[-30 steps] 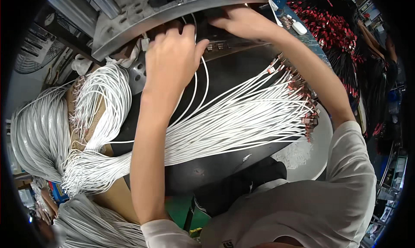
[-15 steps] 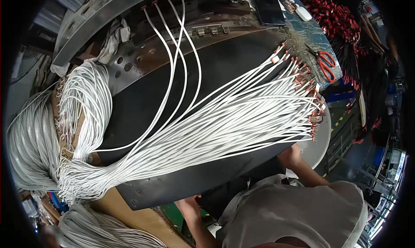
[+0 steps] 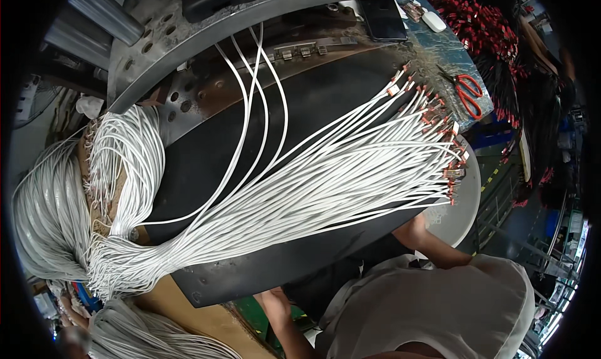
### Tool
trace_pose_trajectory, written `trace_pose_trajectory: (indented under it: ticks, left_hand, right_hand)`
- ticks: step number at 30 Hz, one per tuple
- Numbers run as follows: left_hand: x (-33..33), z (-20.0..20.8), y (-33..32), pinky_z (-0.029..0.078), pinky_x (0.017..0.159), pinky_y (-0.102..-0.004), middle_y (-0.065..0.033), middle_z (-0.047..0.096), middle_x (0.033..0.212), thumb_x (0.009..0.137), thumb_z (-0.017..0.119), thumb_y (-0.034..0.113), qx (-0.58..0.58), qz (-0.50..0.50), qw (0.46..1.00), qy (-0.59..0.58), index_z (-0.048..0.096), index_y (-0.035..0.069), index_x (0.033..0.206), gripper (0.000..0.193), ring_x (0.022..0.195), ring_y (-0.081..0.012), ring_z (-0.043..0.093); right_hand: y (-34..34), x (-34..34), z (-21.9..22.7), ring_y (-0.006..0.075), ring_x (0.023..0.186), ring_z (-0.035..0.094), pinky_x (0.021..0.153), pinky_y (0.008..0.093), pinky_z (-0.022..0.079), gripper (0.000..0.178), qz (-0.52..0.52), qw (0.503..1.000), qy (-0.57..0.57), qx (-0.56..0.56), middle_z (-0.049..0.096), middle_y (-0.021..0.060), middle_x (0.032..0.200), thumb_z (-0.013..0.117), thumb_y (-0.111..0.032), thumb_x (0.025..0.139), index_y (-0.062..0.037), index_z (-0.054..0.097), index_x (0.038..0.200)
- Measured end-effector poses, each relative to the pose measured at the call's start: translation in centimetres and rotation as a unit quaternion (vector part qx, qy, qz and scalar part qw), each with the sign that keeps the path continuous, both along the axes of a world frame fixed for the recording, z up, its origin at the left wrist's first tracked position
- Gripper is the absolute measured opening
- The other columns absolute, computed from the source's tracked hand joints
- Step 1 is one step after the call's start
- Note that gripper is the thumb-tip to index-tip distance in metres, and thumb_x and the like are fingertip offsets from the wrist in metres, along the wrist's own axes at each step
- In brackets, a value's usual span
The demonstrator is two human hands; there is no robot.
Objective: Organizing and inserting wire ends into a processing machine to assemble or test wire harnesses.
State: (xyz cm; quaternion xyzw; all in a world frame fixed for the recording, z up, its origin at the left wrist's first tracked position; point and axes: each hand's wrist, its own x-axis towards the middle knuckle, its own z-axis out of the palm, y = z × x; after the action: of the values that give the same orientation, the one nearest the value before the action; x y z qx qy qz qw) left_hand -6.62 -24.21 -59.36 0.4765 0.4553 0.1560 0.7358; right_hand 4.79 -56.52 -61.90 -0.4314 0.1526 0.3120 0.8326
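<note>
My left hand (image 3: 273,304) is at the near edge of a black board (image 3: 325,265), its fingers mostly hidden beneath it. Farther right, my right hand (image 3: 412,231) reaches under the same edge, and its fingertips are out of sight. Across the board lies a fanned bundle of white cables (image 3: 313,177) with red-and-white ends at the right. A few single white cables (image 3: 266,102) arc away from the bundle to the back. Their far ends are hidden under a grey metal press plate (image 3: 250,21).
Red-handled scissors (image 3: 468,96), a dark phone (image 3: 383,21) and a small white case (image 3: 433,21) lie at the back right. More cable coils (image 3: 50,215) hang at the left. A round white tub (image 3: 466,221) stands beyond my right hand. Black cables with red ends (image 3: 482,27) are piled farther right.
The metal press plate has come down over the far ends of the arcing cables, so their red tips no longer show. My right hand has shifted slightly left; my left hand stays near the board's edge.
</note>
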Motion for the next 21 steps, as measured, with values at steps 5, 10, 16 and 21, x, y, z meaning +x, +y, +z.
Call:
trace_pose_trajectory:
  ticks: [5, 10, 16, 21]
  left_hand:
    - [1.9, 4.8, 2.2, 0.052, 0.062, -0.0343, -0.0143, 0.070, 0.099, 0.103, 0.049, 0.025, -0.034, -0.314, 0.941, 0.125, 0.056, 0.001, 0.123, 0.032, 0.077, -0.0221, 0.065]
    - [9.5, 18.5, 2.5, 0.049, 0.060, -0.0260, -0.0111, 0.074, 0.092, 0.081, 0.076, 0.001, 0.164, -0.673, 0.718, -0.060, 0.069, -0.001, 0.108, 0.028, 0.083, -0.0160, 0.067]
    - [24.9, 17.8, -1.1, 0.055, 0.078, -0.0412, -0.0156, 0.071, 0.099, 0.081, 0.064, -0.004, 0.665, -0.444, 0.544, -0.254, 0.067, 0.000, 0.112, 0.031, 0.086, -0.0354, 0.068]
    - [28.2, 16.9, 6.9, 0.053, 0.084, -0.0436, -0.0200, 0.069, 0.103, 0.086, 0.064, 0.004, 0.752, -0.475, 0.453, 0.050, 0.065, -0.004, 0.111, 0.026, 0.098, -0.0377, 0.064]
  right_hand:
    - [0.4, -0.5, -1.2, 0.0236, 0.136, 0.041, 0.115, 0.0405, 0.031, 0.073, -0.047, 0.989, -0.004, 0.140, 0.036, 0.0106, 0.155, 0.039, -0.056, 0.100, -0.0030, 0.031, 0.151]
    - [5.1, 3.5, 13.1, 0.0210, 0.091, 0.065, 0.081, 0.0312, 0.052, 0.022, 0.462, 0.850, -0.247, 0.059, 0.067, 0.0113, 0.106, 0.063, -0.007, 0.096, -0.0005, 0.062, 0.117]
    - [6.3, 21.9, 22.0, 0.0289, 0.097, 0.064, 0.079, 0.0388, 0.051, 0.013, 0.277, 0.445, -0.753, -0.399, 0.066, 0.0111, 0.095, 0.064, -0.011, 0.089, -0.0012, 0.067, 0.096]
    - [3.6, 27.0, 21.1, 0.0306, 0.088, 0.065, 0.075, 0.0402, 0.052, 0.012, 0.348, 0.401, -0.688, -0.495, 0.065, 0.0120, 0.089, 0.064, -0.013, 0.089, -0.0004, 0.066, 0.091]
